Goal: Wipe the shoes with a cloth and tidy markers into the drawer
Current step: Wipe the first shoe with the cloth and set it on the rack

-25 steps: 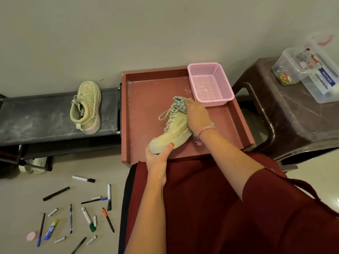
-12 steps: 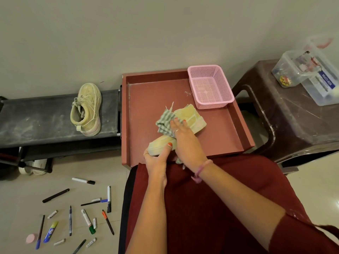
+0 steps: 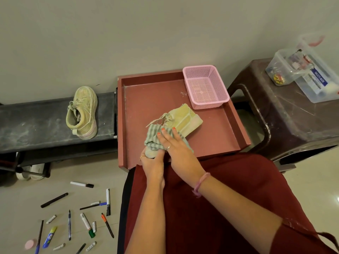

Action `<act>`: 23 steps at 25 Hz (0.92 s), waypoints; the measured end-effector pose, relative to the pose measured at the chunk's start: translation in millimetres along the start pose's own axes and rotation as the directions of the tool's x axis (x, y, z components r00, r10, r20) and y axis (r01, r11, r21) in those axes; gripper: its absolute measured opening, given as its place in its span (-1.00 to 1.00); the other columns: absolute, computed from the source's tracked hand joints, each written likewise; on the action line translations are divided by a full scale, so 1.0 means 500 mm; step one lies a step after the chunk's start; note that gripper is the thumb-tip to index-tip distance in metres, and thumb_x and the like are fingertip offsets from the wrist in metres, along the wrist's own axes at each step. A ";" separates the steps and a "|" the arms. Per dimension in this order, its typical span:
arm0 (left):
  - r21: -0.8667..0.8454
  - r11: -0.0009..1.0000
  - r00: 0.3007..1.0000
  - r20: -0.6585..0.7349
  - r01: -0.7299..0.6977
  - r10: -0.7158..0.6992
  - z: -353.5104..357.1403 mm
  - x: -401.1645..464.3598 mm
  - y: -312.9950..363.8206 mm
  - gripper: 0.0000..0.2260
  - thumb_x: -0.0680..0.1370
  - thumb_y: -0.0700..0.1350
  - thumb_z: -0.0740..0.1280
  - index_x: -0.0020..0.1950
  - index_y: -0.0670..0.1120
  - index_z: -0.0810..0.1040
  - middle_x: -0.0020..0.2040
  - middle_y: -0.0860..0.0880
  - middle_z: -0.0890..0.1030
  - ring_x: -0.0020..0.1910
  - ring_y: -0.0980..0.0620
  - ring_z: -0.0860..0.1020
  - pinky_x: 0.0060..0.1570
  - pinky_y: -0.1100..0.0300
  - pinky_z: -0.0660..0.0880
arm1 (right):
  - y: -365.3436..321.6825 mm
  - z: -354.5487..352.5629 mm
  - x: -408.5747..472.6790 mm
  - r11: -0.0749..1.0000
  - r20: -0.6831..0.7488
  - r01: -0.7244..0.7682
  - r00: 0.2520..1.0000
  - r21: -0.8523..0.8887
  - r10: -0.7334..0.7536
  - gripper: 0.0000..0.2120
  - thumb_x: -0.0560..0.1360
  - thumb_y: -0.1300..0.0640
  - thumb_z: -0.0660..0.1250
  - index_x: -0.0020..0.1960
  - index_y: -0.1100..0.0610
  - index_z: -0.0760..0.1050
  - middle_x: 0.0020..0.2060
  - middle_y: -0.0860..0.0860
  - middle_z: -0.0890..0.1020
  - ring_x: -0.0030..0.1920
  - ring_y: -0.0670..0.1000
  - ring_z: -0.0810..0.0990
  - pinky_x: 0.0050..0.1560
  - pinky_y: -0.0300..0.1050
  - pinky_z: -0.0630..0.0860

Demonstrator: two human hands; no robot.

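Since the earlier frames, the right hand (image 3: pixel 176 145) has drawn the striped cloth (image 3: pixel 156 137) from the shoe's heel end down to its toe end, near the centre of the frame. Right fingers (image 3: pixel 166 133) are straight and slightly spread, pressing flat on the cloth. The left hand (image 3: pixel 153 162) grips the toe of the shoe (image 3: pixel 183 119); its fingers are curled round it, mostly hidden under the shoe and cloth. This shoe lies on its side in the red drawer (image 3: pixel 216 136), just beside the pink basket (image 3: pixel 206 87). A second shoe (image 3: pixel 83 112) rests on the dark desk (image 3: pixel 36 123) at left centre. Markers (image 3: pixel 86 215) lie scattered on the floor at lower left; some are cut off by the frame edge. Contents of the clear box (image 3: pixel 304 70) at upper right are hard to make out.
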State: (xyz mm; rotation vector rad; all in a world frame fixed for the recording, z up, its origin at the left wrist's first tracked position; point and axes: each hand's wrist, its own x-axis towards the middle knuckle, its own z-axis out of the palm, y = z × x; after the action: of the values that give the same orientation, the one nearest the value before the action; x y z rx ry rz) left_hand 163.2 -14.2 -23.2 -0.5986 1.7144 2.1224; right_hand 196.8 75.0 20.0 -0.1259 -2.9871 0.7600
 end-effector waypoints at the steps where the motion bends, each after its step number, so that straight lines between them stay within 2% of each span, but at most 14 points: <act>1: 0.008 1.000 1.000 0.001 -0.003 0.003 -0.001 0.002 0.001 -0.42 0.29 -0.10 0.50 0.28 -0.16 0.46 0.09 -0.12 0.66 0.00 0.03 0.65 -0.10 0.23 0.57 | 0.011 0.009 -0.016 1.000 -0.022 0.027 0.999 0.008 -0.026 -0.30 0.48 0.47 0.14 0.54 0.05 0.10 0.54 -0.05 0.09 0.55 0.08 -0.11 0.47 -0.16 -0.06; 4: 0.030 0.999 0.999 0.034 -0.022 0.021 0.000 0.012 0.003 -0.62 0.39 -0.11 0.49 0.17 -0.18 0.57 0.03 -0.09 0.68 0.00 -0.02 0.64 0.06 0.10 0.54 | 0.096 0.008 -0.010 0.998 -0.087 -0.051 0.995 -0.030 0.049 -0.25 0.43 0.48 0.21 0.54 0.11 0.09 0.53 0.00 0.12 0.54 0.11 -0.05 0.44 -0.11 0.20; 6: 0.022 0.999 0.999 0.029 -0.028 0.028 -0.002 0.021 0.005 -0.76 0.45 -0.15 0.46 0.09 -0.16 0.61 -0.01 -0.08 0.68 -0.03 0.00 0.62 0.08 0.03 0.49 | 0.136 0.001 0.000 0.978 -0.088 -0.134 0.989 -0.157 0.121 -0.30 0.49 0.45 0.20 0.54 0.13 0.06 0.54 0.02 0.12 0.54 0.13 0.00 0.38 -0.10 0.35; 8: 0.023 1.000 1.000 0.008 -0.012 0.012 -0.003 0.028 0.009 -0.76 0.45 -0.14 0.46 0.09 -0.14 0.61 0.01 -0.09 0.67 -0.02 0.00 0.61 0.13 -0.02 0.49 | 0.154 -0.002 -0.002 0.947 -0.082 -0.113 0.992 -0.302 0.092 -0.34 0.45 0.36 0.37 0.49 0.21 0.21 0.47 0.09 0.30 0.48 0.19 0.24 0.23 -0.05 0.51; 10: 0.034 0.999 1.000 0.017 -0.024 0.023 -0.005 0.032 0.011 -0.81 0.46 -0.14 0.46 0.06 -0.09 0.62 0.01 -0.08 0.68 0.01 0.01 0.62 0.15 0.01 0.50 | 0.171 -0.004 -0.006 0.916 -0.081 -0.056 0.996 -0.398 0.026 -0.37 0.40 0.32 0.43 0.43 0.22 0.32 0.40 0.11 0.41 0.40 0.21 0.37 0.16 0.01 0.56; 12: 0.046 0.999 0.999 0.042 -0.026 0.024 -0.008 0.036 0.015 -0.78 0.45 -0.12 0.46 0.08 -0.08 0.61 0.03 -0.07 0.68 0.03 0.03 0.63 0.15 0.05 0.51 | 0.187 -0.012 -0.006 0.892 -0.067 -0.032 0.998 -0.451 0.002 -0.38 0.42 0.31 0.42 0.44 0.20 0.32 0.41 0.10 0.40 0.42 0.20 0.35 0.20 0.03 0.53; 13: 0.044 0.999 0.999 0.045 -0.013 0.011 -0.010 0.039 0.018 -0.74 0.44 -0.10 0.47 0.10 -0.09 0.60 0.03 -0.05 0.68 0.04 0.06 0.63 0.16 0.07 0.52 | 0.195 -0.017 -0.002 0.895 -0.078 -0.065 0.996 -0.442 0.034 -0.38 0.44 0.33 0.39 0.45 0.19 0.30 0.43 0.09 0.38 0.44 0.19 0.32 0.23 0.04 0.51; 15: 0.030 0.999 0.998 0.052 0.016 -0.018 -0.014 0.047 0.020 -0.80 0.45 -0.10 0.46 0.05 -0.04 0.60 -0.04 0.04 0.69 -0.03 0.18 0.64 0.10 0.15 0.50 | 0.215 -0.030 0.006 0.911 -0.143 -0.263 0.963 -0.317 0.228 -0.39 0.49 0.43 0.24 0.50 0.16 0.22 0.47 0.08 0.31 0.50 0.17 0.19 0.36 0.04 0.39; 16: 0.028 0.999 0.998 0.052 0.027 -0.028 -0.015 0.050 0.020 -0.85 0.47 -0.11 0.45 0.01 -0.01 0.59 -0.09 0.08 0.69 -0.06 0.20 0.63 0.06 0.18 0.48 | 0.227 -0.042 0.006 0.898 -0.187 -0.388 0.917 -0.207 0.353 -0.38 0.48 0.47 0.16 0.50 0.16 0.22 0.46 0.09 0.31 0.50 0.16 0.19 0.38 0.02 0.34; 18: 0.031 0.999 0.999 0.027 0.045 -0.046 -0.017 0.057 0.023 -0.83 0.47 -0.12 0.45 0.02 -0.01 0.55 -0.06 0.08 0.67 -0.01 0.16 0.61 0.07 0.19 0.46 | 0.246 -0.071 0.008 0.849 -0.270 -0.527 0.812 0.044 0.518 -0.40 0.45 0.50 0.13 0.44 0.17 0.31 0.36 0.14 0.44 0.38 0.15 0.38 0.33 -0.03 0.39; 20: 0.037 0.998 0.998 -0.022 0.057 -0.056 -0.015 0.060 0.027 -0.62 0.45 -0.10 0.47 0.21 -0.06 0.45 0.09 0.01 0.60 0.10 0.10 0.56 0.16 0.17 0.46 | 0.245 -0.090 0.018 0.812 -0.315 -0.525 0.749 0.256 0.583 -0.45 0.46 0.47 0.13 0.41 0.18 0.37 0.28 0.13 0.50 0.27 0.11 0.49 0.27 -0.15 0.41; 22: 0.111 0.994 0.998 -0.069 0.008 0.000 -0.012 0.059 0.027 -0.41 0.45 -0.08 0.47 0.41 -0.04 0.31 0.22 -0.03 0.52 0.13 0.11 0.53 0.22 0.15 0.46 | 0.223 -0.084 0.043 0.810 -0.286 -0.501 0.763 0.305 0.580 -0.46 0.46 0.46 0.10 0.42 0.20 0.36 0.28 0.16 0.50 0.28 0.13 0.48 0.26 -0.19 0.36; 23: 0.148 0.988 0.996 -0.071 -0.039 0.050 -0.010 0.055 0.026 -0.39 0.46 -0.07 0.45 0.45 0.00 0.26 0.24 -0.02 0.49 0.14 0.10 0.53 0.23 0.12 0.47 | 0.205 -0.072 0.057 0.818 -0.236 -0.490 0.793 0.300 0.561 -0.43 0.46 0.47 0.08 0.44 0.20 0.32 0.33 0.17 0.46 0.33 0.15 0.43 0.30 -0.17 0.32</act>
State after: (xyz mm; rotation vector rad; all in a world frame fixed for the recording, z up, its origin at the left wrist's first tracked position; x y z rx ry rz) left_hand 133.5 -22.0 -27.7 -0.6089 1.9218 2.0040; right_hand 177.8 184.3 3.4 -1.0097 -2.5375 1.0012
